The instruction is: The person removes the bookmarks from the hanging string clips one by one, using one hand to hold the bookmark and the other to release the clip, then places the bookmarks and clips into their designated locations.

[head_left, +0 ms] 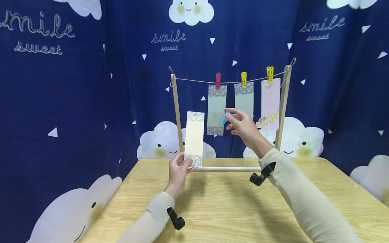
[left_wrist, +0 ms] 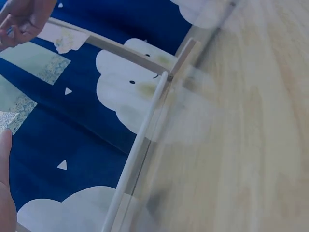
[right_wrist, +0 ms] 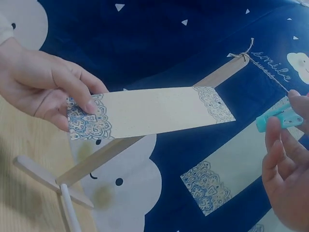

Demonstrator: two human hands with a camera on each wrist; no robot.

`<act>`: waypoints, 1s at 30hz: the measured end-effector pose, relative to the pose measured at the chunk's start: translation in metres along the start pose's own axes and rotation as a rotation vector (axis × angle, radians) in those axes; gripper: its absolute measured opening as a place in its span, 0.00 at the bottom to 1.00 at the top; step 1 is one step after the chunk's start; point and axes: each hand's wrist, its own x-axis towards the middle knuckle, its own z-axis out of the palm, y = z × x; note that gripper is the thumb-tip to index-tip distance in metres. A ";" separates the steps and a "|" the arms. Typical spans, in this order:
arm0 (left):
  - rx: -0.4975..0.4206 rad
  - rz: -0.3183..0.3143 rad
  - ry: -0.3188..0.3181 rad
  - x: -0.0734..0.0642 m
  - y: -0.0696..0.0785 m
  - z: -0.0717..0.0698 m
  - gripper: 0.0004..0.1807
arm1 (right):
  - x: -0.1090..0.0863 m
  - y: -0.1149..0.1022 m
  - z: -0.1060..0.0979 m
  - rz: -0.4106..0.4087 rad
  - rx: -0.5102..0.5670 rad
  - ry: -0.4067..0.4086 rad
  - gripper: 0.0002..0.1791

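In the head view my left hand pinches the lower end of a cream bookmark with blue lace patterns at both ends, held upright left of the hanging cards. My right hand holds a light blue clothespin between thumb and fingertips, in front of a green lace-patterned bookmark. A red clothespin fixes that bookmark to the string. In the right wrist view the clothespin and the cream bookmark are apart.
A second green bookmark hangs from a yellow clothespin, and a pink floral one from another yellow clothespin. Wooden posts carry the string above the wooden table. Behind hangs a dark blue curtain.
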 end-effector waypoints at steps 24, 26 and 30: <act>0.136 -0.063 -0.016 -0.044 -0.011 -0.013 0.40 | -0.052 0.056 -0.013 0.005 0.046 0.062 0.27; 0.161 -0.056 -0.026 -0.046 -0.012 -0.015 0.40 | -0.055 0.060 -0.015 0.021 0.041 0.074 0.27; 0.202 -0.064 -0.031 -0.050 -0.014 -0.016 0.37 | -0.060 0.067 -0.021 0.052 0.033 0.093 0.29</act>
